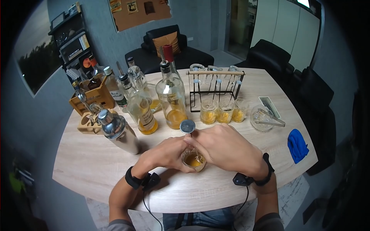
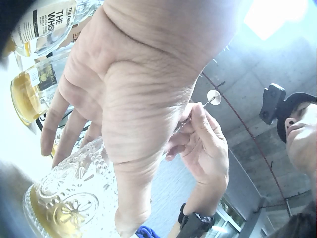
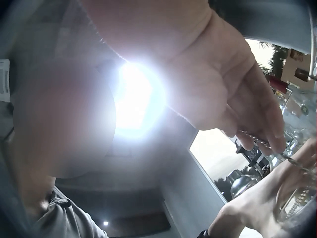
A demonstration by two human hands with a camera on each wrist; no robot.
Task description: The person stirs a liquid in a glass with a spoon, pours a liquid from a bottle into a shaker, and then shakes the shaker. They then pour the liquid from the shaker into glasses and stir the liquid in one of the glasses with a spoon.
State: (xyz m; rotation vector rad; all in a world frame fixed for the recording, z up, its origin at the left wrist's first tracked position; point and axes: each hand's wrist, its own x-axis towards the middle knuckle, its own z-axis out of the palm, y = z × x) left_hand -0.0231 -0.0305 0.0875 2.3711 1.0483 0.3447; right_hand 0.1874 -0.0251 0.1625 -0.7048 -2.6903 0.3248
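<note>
Near the table's front edge stands a patterned glass holding amber liquid. The left hand grips its side, with the thumb and fingers around it; in the left wrist view the glass shows embossed flowers under that hand. Above the glass, the right hand pinches the twisted stem of a long bar spoon, whose round flat disc points up. The right hand shows its fingertips on the stem in the left wrist view. The spoon's lower end reaches into the glass.
A metal shaker stands left of the hands, with several bottles behind. Three glasses of amber liquid stand below a rack. An ice bowl with tongs and blue cloth lie right.
</note>
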